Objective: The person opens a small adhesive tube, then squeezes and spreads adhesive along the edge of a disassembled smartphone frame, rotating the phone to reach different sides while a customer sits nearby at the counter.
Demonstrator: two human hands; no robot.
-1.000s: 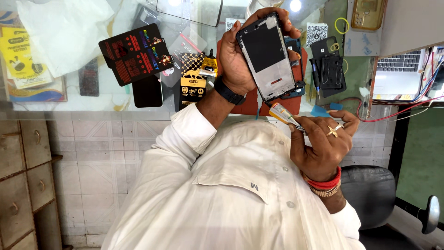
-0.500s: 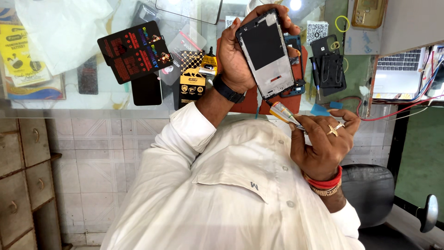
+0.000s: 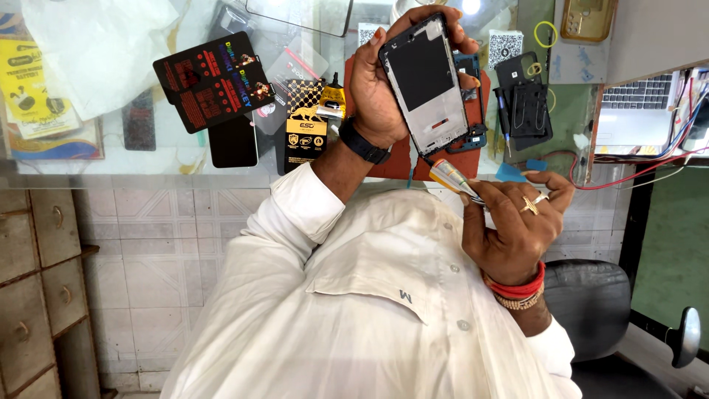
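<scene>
**Item: handset frame, held above the counter.** A stripped grey-and-black smartphone frame, with a dark rectangular panel in a pale metal surround, is held upright in the air above the glass-topped counter. Its lower edge is over a red work mat.

**Left hand**: closed around the frame's long edges, thumb on one side and fingers wrapped over the top corner. A black wristband is worn at the wrist.

**Right hand**: closed in a pinch on a small hand tool with a yellow and clear handle. The tool is angled up toward the frame's lower corner. Whether the tip touches the frame cannot be told. A gold ring and red bangles are worn.

**Handling note (a judgement).** The work in hand appears to be at the frame's bottom edge.
- The frame is best gripped by its rigid sides and never pressed on the dark panel.
- The tool is best steadied by resting the right hand against the left or against the chest.
- Only light pressure along the tool's axis should be applied, so that a slip is not carried across the panel.
- Any loosened parts are best kept over the mat.

**Surroundings.**
- A black phone back cover lies beside the mat.
- A black printed card pack lies on the counter.
- A black-and-yellow box is just beside the left wrist.
- A white plastic bag lies at the far left.
- A silver laptop stands at the right.
- Wooden drawers stand below the counter.
</scene>
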